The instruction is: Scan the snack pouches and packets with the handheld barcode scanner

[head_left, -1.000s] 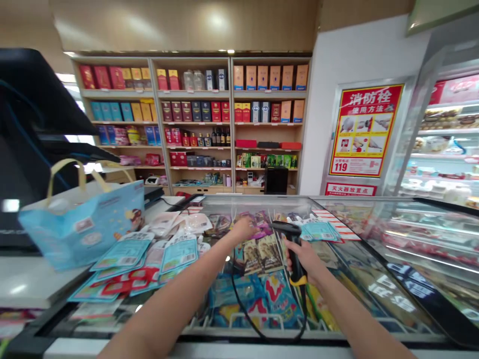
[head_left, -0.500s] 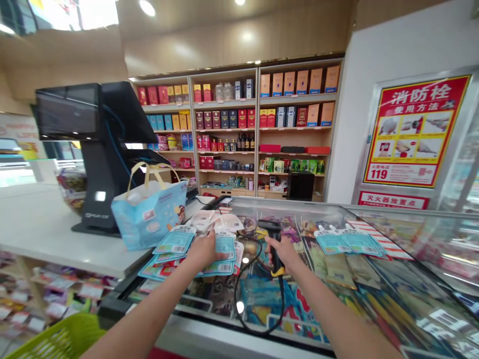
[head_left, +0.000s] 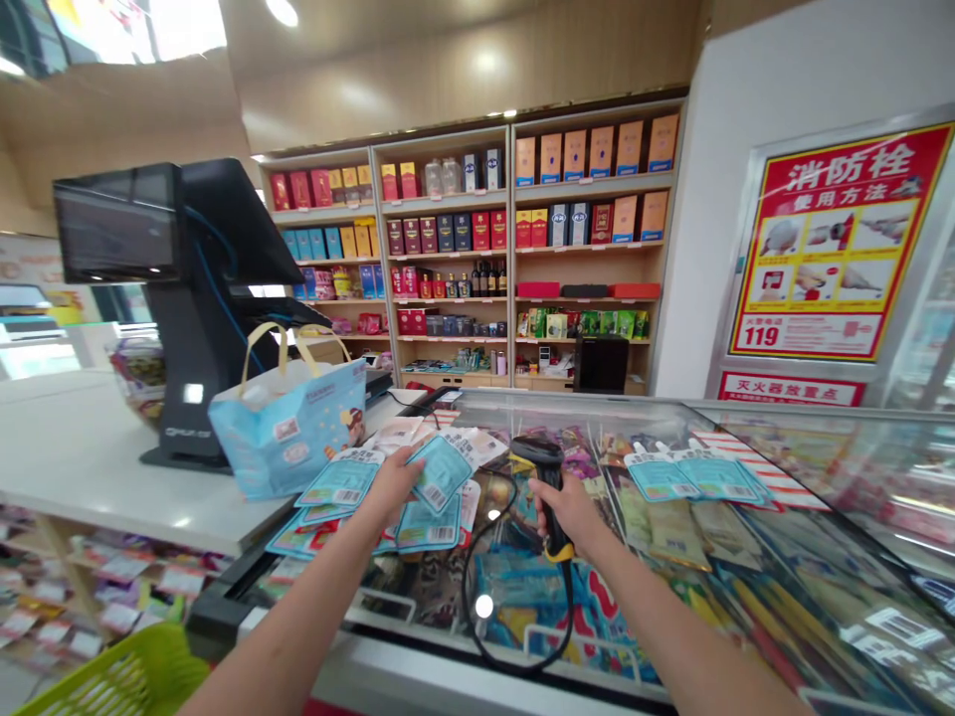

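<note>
My left hand (head_left: 398, 484) is closed on the edge of a light-blue packet (head_left: 442, 472) with a white barcode label, tilted above the pile. Beneath and beside it, more blue packets (head_left: 341, 479) lie overlapping on the freezer's glass top, with pale packets behind them. In my right hand (head_left: 571, 512) is a black and yellow barcode scanner (head_left: 538, 455), gripped by its handle, its head toward the left. The scanner's black cable (head_left: 467, 587) loops down over the glass. Right of the scanner, several blue packets (head_left: 693, 475) lie side by side on the glass.
A light-blue shopping bag (head_left: 290, 428) stands on the white counter (head_left: 82, 438) beside a black checkout terminal (head_left: 190, 328). A green basket (head_left: 126, 681) is at lower left. The glass-topped freezer (head_left: 522, 622) holds packaged goods. Shelves of boxes (head_left: 470, 234) line the back wall.
My left hand has lifted one blue packet off the pile and tilted it. My right hand still holds the scanner in nearly the same place. The view has shifted slightly.
</note>
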{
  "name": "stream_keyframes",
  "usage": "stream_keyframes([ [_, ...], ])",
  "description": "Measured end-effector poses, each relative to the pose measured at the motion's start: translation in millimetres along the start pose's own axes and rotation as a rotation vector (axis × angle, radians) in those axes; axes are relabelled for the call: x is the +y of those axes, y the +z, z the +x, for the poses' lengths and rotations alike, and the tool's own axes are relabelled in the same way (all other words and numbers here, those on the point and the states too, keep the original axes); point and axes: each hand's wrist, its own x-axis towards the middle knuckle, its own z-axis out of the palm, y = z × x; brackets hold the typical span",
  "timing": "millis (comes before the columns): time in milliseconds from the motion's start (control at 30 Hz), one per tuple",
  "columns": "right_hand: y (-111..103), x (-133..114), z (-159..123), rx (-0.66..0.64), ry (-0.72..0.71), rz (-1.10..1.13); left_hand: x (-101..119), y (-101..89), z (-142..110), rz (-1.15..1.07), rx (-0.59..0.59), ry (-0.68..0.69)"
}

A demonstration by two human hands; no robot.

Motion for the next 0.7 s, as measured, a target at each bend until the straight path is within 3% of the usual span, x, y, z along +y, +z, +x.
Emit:
stream_keyframes([
  [167, 1, -3, -3, -0.02, 0.006, 0.108, 16, 65.9, 15, -0.562, 0.056, -0.018],
  [300, 0, -7, -5, -0.048, 0.044, 0.068, 6, 113.2, 33, -0.847, 0.067, -0.075],
  [367, -1, -8, -7, -0.059, 0.062, 0.032, -6, 121.5, 38, -0.895, 0.065, -0.073],
  [500, 1, -9, -10, -0.071, 0.062, -0.022, -25, 118.1, 42, -0.899, 0.043, -0.041],
  [700, 2, -5, -11, -0.093, 0.101, -0.125, -31, 115.8, 40, -0.832, 0.023, -0.045],
])
